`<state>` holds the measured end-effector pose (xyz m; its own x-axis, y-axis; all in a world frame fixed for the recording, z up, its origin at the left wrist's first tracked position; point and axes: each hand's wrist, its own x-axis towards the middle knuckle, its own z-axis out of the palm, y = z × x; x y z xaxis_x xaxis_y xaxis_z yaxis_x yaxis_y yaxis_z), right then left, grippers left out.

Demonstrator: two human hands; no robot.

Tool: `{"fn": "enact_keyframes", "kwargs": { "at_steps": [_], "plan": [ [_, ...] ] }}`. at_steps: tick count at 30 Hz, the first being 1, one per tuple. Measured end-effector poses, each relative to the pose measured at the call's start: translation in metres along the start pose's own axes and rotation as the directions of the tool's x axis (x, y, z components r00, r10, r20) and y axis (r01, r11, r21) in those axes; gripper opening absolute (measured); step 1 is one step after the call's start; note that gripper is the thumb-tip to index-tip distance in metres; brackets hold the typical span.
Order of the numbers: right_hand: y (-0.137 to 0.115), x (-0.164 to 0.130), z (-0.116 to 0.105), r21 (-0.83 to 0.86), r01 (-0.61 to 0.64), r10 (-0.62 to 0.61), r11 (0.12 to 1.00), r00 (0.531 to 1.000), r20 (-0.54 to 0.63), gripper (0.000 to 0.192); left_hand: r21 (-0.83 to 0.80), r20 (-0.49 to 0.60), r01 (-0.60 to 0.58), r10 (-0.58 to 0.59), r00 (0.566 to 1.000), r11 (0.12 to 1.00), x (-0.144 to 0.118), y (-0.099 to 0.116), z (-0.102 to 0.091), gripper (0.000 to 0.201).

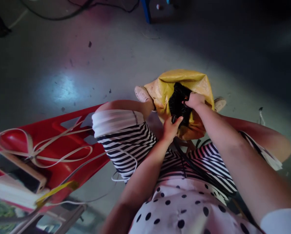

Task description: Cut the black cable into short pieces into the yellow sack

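A yellow sack point(184, 75) stands open between my knees, with dark black things point(178, 97) inside it. My left hand point(170, 129) is at the near left of the mouth, its fingers closed around a black ribbed piece point(174, 119) and the thumb pointing over the opening. Over the right side of the mouth, my right hand point(195, 99) has its fingers pinched together at the black contents. A small reddish-orange bit shows at its fingertips, but what it grips is too dark to make out. A black cable point(184, 156) runs across my lap below the left hand.
To the left, a red plastic chair point(74, 169) carries a looped pale strap point(33, 151), a phone-like device point(20, 172) and a white box point(12, 191). A thin white cord point(133, 157) crosses my leg. Black cables point(62, 16) and a blue leg point(145, 11) are farther ahead.
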<state>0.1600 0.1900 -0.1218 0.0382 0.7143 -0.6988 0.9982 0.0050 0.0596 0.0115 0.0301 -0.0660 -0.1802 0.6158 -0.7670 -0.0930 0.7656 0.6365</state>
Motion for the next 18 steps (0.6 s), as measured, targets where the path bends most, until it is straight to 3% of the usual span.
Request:
{"fn": "enact_keyframes", "kwargs": {
  "at_steps": [4, 10, 18],
  "plan": [
    [-0.013, 0.032, 0.009, -0.104, 0.001, -0.003, 0.995, 1.0, -0.028, 0.077, 0.022, 0.004, -0.028, 0.028, 1.0, 0.999, -0.003, 0.001, -0.006, 0.046],
    [-0.022, 0.048, 0.013, -0.193, 0.05, -0.052, 0.98, 0.999, -0.004, 0.061, 0.011, 0.012, -0.02, 0.02, 1.0, 1.0, -0.007, 0.006, -0.01, 0.044],
    [-0.03, 0.067, 0.015, -0.218, 0.031, -0.022, 0.975, 0.999, 0.04, 0.047, 0.028, 0.021, -0.008, 0.007, 1.0, 1.0, -0.011, 0.007, -0.01, 0.044]
  ]
}}
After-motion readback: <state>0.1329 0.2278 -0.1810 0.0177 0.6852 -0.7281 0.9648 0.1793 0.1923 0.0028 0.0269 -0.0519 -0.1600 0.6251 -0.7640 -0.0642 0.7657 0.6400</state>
